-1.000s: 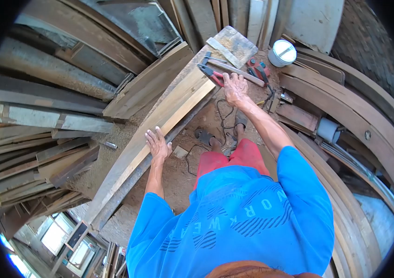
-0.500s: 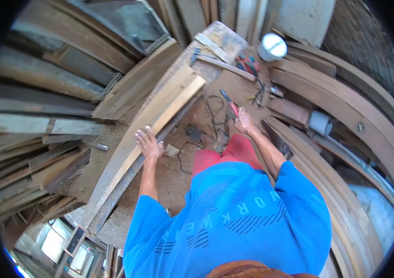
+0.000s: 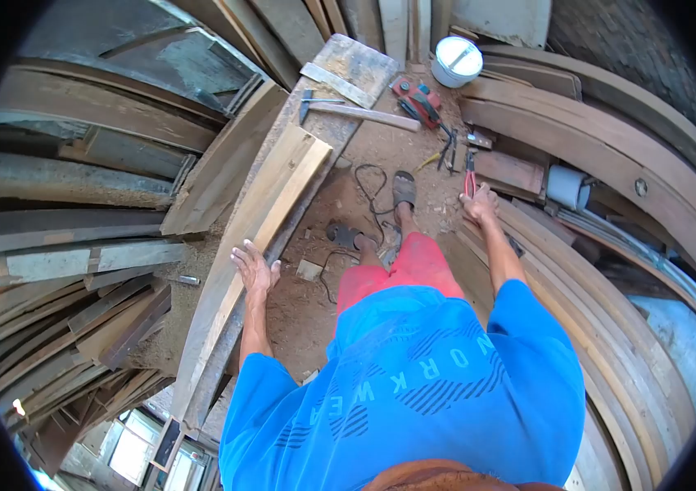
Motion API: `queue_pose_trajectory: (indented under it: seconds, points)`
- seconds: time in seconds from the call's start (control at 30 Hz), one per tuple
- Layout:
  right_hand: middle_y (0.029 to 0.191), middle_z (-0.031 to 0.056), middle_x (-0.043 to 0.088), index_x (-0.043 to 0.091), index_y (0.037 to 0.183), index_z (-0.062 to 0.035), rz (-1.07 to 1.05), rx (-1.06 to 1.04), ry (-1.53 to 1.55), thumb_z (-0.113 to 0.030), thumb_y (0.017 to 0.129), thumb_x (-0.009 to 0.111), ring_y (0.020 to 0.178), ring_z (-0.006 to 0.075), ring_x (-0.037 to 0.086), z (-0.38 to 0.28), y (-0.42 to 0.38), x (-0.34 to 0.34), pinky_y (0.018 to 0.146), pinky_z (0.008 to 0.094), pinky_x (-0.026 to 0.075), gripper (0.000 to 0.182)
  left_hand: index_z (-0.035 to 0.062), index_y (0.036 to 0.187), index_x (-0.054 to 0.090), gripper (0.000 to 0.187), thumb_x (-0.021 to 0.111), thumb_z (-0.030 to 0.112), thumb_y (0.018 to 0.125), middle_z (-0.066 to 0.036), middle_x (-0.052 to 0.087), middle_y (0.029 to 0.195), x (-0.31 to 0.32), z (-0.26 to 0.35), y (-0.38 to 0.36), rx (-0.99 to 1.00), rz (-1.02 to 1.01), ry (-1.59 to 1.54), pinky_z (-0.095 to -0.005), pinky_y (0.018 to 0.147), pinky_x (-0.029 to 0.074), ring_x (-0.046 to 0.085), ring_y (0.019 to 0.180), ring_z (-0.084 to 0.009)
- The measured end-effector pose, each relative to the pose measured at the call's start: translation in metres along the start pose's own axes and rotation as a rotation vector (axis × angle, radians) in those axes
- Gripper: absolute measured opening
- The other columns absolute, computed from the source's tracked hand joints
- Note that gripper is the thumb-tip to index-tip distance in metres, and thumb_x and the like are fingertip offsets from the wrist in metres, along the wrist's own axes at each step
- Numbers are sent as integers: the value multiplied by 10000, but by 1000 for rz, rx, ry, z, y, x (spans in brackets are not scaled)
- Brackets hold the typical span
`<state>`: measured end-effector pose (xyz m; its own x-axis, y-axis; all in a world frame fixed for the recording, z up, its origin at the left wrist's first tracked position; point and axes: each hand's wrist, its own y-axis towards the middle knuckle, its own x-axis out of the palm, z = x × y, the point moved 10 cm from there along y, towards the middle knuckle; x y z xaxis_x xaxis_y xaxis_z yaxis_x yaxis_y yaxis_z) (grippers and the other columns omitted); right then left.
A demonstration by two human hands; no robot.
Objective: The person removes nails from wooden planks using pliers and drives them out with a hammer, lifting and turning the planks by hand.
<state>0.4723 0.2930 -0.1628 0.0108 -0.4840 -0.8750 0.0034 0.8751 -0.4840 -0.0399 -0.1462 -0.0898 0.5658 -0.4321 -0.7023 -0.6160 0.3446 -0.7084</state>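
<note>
My left hand (image 3: 255, 268) lies with spread fingers on the near edge of a long pale wooden plank (image 3: 270, 200), which rests along the workbench (image 3: 354, 59). In my right hand (image 3: 480, 204) is a pair of pliers (image 3: 470, 173) with red handles and a dark metal head. My fingers are closed round the handles, and the jaws point away from me, over the stacked boards at the right. Beyond the plank's far end, a hammer (image 3: 305, 107) lies on the bench beside a flat wood strip (image 3: 338, 85).
A red power tool (image 3: 419, 102) sits on the ground right of the bench, near a white bucket (image 3: 456, 62). A black cord (image 3: 372, 184) winds over the dirt floor by my sandalled feet. Curved boards (image 3: 594, 147) are stacked at the right, and more timber (image 3: 78, 209) at the left.
My right hand has moved right and outward with the pliers, away from my knee. My left hand stays on the plank. The view has shifted slightly.
</note>
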Motion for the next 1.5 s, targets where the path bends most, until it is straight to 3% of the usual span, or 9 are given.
queue_pose_trajectory:
  seconds: [0.07,0.17,0.33,0.53,1.13,1.3,1.37,1.43,1.5]
  points:
    - [1158,298,683,633,1224,22,-162,-142,209,-330,911,650,1144,387,665,-58,38,-27,938,472,531,471,-71,1611,46,1141,745,466,887,-468,4,1603,-6,7,3,-46,-32,-53,-608,1247,164,20,1508,-620]
    - [1027,226,705,685,1030,-46,230,-624,503,-269,934,635,1021,403,669,-194,21,-131,908,495,513,247,-100,1598,58,1132,716,499,899,-482,25,1592,-3,10,9,-61,-39,-22,-596,1253,154,34,1501,-630]
    - [1068,221,675,716,1091,-61,159,-965,277,-273,945,613,1050,417,655,-385,12,-123,915,508,535,277,-100,1598,47,1136,704,508,899,-497,13,1582,-2,8,6,-31,12,-44,-590,1258,129,24,1496,-639]
    - [1223,241,615,752,1080,-70,80,-871,-104,-216,890,634,1140,406,646,-466,17,-77,961,500,530,267,-73,1605,34,1108,704,474,912,-486,11,1588,0,8,4,-41,55,-60,-613,1246,148,28,1492,-645]
    - [1050,291,658,709,986,-5,57,-1016,-17,-321,958,623,1028,459,631,-455,15,-70,923,528,498,329,-77,1606,29,1098,716,415,905,-454,4,1613,-6,9,3,-81,61,-72,-596,1260,108,7,1510,-617]
    - [943,264,653,621,958,-6,197,-702,730,-277,1015,566,906,473,634,-317,-2,-137,798,542,482,282,-109,1588,13,1095,707,410,917,-482,0,1592,12,3,12,-10,130,-13,-609,1256,84,-5,1499,-633]
    - [930,233,656,627,963,-18,365,-645,616,-241,1000,582,902,443,647,-234,8,-116,790,530,497,230,-113,1585,16,1089,705,406,920,-495,-1,1582,11,4,10,-2,84,-31,-614,1254,87,-7,1493,-644]
    - [912,203,657,632,957,-23,239,-428,487,-151,979,562,900,405,664,-160,3,-92,775,509,514,148,-114,1584,14,1087,705,402,922,-504,-2,1575,9,5,11,-2,61,-21,-618,1251,94,-7,1488,-653]
    - [847,213,682,624,872,4,144,-389,428,-231,962,602,794,361,665,-83,15,-13,720,481,509,253,-113,1583,6,1089,705,398,924,-510,-2,1570,12,2,13,-4,48,21,-622,1248,105,-5,1483,-660]
